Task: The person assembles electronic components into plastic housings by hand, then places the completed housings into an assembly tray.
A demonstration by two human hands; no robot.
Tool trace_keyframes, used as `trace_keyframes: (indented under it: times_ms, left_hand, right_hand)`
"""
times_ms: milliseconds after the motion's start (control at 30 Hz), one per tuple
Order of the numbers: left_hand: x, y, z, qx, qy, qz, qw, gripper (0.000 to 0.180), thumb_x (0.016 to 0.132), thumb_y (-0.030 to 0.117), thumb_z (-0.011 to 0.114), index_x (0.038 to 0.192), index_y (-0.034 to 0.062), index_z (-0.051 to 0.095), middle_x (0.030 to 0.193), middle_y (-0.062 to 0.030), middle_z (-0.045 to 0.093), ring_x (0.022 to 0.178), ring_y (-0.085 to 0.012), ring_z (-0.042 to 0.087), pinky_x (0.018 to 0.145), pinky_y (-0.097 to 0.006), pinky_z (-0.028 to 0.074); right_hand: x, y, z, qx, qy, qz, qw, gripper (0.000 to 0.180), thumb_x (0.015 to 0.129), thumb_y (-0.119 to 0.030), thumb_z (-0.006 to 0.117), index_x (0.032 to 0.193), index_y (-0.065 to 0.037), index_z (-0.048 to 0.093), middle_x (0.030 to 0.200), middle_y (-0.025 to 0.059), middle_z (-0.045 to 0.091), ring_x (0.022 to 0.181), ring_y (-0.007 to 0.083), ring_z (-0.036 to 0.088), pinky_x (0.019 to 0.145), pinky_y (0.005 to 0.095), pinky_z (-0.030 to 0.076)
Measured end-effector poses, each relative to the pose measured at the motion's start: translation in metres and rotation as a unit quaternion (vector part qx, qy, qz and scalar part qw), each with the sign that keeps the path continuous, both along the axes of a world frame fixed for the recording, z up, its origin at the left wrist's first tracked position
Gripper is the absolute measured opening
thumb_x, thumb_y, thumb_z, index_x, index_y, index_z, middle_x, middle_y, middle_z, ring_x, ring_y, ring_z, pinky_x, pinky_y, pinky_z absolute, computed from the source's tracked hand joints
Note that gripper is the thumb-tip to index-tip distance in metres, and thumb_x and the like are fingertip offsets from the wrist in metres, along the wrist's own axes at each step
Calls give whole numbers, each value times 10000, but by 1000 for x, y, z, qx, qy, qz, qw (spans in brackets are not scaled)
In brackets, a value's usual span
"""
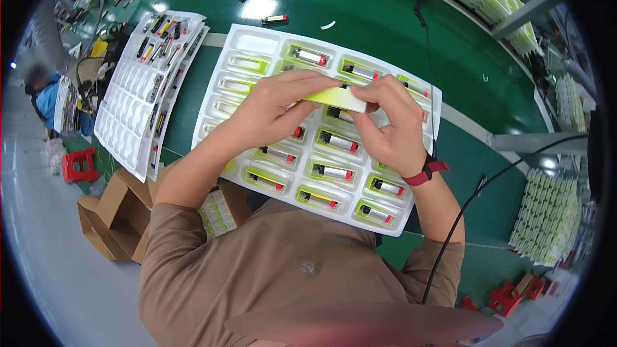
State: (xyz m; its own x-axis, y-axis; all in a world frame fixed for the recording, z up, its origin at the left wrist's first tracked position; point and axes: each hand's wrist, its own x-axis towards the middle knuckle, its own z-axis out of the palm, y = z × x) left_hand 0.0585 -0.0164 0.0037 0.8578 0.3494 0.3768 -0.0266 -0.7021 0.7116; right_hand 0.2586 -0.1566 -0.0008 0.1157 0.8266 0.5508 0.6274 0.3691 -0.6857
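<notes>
Both of my hands hold a yellow-green casing with a white end (pixel 337 97) above a white moulded tray (pixel 257 44). My left hand (pixel 276 106) pinches its left end, and my right hand (pixel 392 122), below a dark red wristband, grips the white end with thumb and fingers. The inside of the casing is turned away and mostly hidden. In the tray under my hands sit several green casings with silver, red-ended battery assemblies (pixel 339 142) in them. Along the left column lie green casings (pixel 236 85) that look unfilled. My hands cover the tray's middle.
Stacked white trays (pixel 119 99) with loose battery assemblies stand at left. A battery assembly (pixel 275 19) and a white curved strip (pixel 328 25) lie on the green table (pixel 360 0). A black cable (pixel 472 202) crosses at right. Below left are an open cardboard box (pixel 112 209) and red stool (pixel 80 166).
</notes>
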Motion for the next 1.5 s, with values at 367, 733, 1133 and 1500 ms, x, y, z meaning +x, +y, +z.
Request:
trace_keyframes:
  times_ms: [367, 733, 1133, 1500]
  left_hand:
    - [-13, 11, -24, -95, -41, 17, 995, 308, 955, -28, 544, 1248, -32, 640, 1266, -188, 649, 1204, -283, 606, 1069, -398, 445]
    - [21, -12, 7, 76, -8, -21, 997, 502, 795, -143, 527, 1257, 13, 648, 1269, -188, 674, 1226, -373, 616, 1072, -441, 464]
    - [-54, 161, -24, -1, 133, 181, 974, 236, 1027, 169, 607, 1226, 63, 677, 1180, -77, 690, 1059, -189, 629, 885, -318, 505]
    - [-49, 187, -51, 215, 167, 129, 954, 172, 975, 176, 645, 1109, 104, 724, 1189, -86, 628, 1193, -314, 537, 1056, -437, 408]
  right_hand:
    - [-13, 1, -10, 136, 7, -13, 991, 272, 793, -27, 676, 1056, -58, 612, 966, 119, 543, 775, 312, 595, 654, 406, 501]
    - [2, -30, 4, 83, -46, -39, 995, 419, 760, -43, 779, 1161, -66, 661, 956, 109, 569, 800, 293, 613, 698, 378, 531]
    - [178, -222, -60, -529, -335, -544, 558, 230, 978, -219, 610, 1025, 5, 637, 1089, 219, 687, 984, 420, 673, 819, 529, 546]
    - [208, -280, -135, -286, -336, -501, 745, 255, 1007, -108, 574, 1212, 41, 590, 1043, 207, 639, 859, 375, 677, 745, 456, 553]
